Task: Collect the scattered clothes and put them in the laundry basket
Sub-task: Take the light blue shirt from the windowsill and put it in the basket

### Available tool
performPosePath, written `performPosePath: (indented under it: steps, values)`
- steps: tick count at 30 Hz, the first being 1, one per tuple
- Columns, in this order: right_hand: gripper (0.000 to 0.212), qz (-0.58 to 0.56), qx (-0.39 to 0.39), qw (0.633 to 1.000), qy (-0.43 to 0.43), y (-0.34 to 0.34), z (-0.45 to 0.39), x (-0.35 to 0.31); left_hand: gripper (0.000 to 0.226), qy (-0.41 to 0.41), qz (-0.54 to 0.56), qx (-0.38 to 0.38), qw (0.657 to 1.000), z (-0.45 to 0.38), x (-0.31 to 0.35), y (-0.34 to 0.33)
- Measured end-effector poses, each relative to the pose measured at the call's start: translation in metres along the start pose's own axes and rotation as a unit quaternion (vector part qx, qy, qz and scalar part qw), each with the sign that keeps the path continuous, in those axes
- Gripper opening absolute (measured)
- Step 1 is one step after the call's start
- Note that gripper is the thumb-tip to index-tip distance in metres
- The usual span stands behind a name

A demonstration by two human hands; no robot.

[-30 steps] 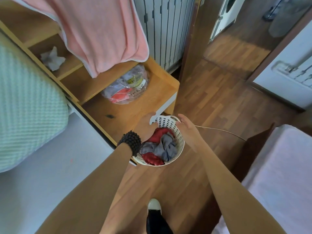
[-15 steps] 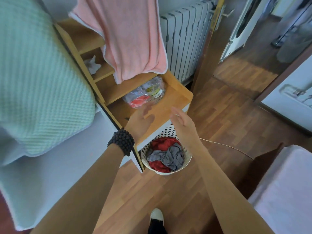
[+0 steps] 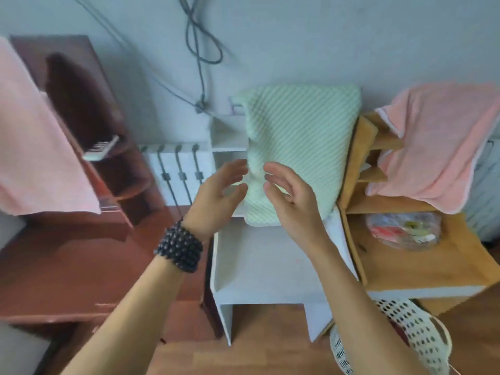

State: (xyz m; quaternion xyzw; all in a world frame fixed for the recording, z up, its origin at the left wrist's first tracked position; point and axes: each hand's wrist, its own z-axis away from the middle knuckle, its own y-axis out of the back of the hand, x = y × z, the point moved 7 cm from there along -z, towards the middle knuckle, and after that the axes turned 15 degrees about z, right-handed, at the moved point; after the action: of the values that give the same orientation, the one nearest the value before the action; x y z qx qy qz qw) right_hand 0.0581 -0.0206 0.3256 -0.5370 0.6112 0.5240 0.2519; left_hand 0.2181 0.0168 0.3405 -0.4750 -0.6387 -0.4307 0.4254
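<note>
A pale green knitted cloth (image 3: 300,147) hangs over the top of a white shelf unit (image 3: 259,261). Both my hands are raised in front of its lower left edge. My left hand (image 3: 219,196), with a black bead bracelet at the wrist, has its fingers spread just left of the cloth. My right hand (image 3: 289,196) is open too, overlapping the cloth's lower part; neither hand grips it. The white perforated laundry basket (image 3: 405,334) stands on the floor at the lower right, partly hidden behind my right forearm.
A pink towel (image 3: 438,142) drapes over a yellow wooden shelf (image 3: 422,266) that holds a clear plastic bag (image 3: 403,230). Another pink cloth (image 3: 35,147) hangs at the left over a dark brown cabinet (image 3: 62,255). A white radiator (image 3: 178,174) and cables (image 3: 200,55) are behind.
My view swung left from the basket to the white shelf. Both hands let go of the basket, which now stands on the floor, and rose to the green cloth.
</note>
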Motion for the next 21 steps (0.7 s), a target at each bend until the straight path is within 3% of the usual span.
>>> performPosePath:
  steps: [3, 10, 15, 21]
  values:
    - [0.035, -0.025, -0.085, 0.994, 0.059, -0.111, 0.006, -0.064, 0.043, -0.005, -0.043, 0.104, 0.994, 0.052, 0.01, 0.123]
    - [0.04, -0.097, -0.268, 0.946, 0.153, -0.308, 0.072, -0.183, 0.041, 0.006, -0.117, 0.313, 0.943, 0.215, 0.034, 0.319]
    - [0.039, -0.136, -0.361, 0.899, 0.206, -0.401, 0.125, -0.249, 0.043, 0.015, -0.128, 0.43, 0.893, 0.317, 0.049, 0.394]
    - [0.036, -0.179, -0.486, 0.823, 0.234, -0.511, 0.212, -0.316, 0.042, 0.043, -0.161, 0.562, 0.81, 0.45, 0.063, 0.463]
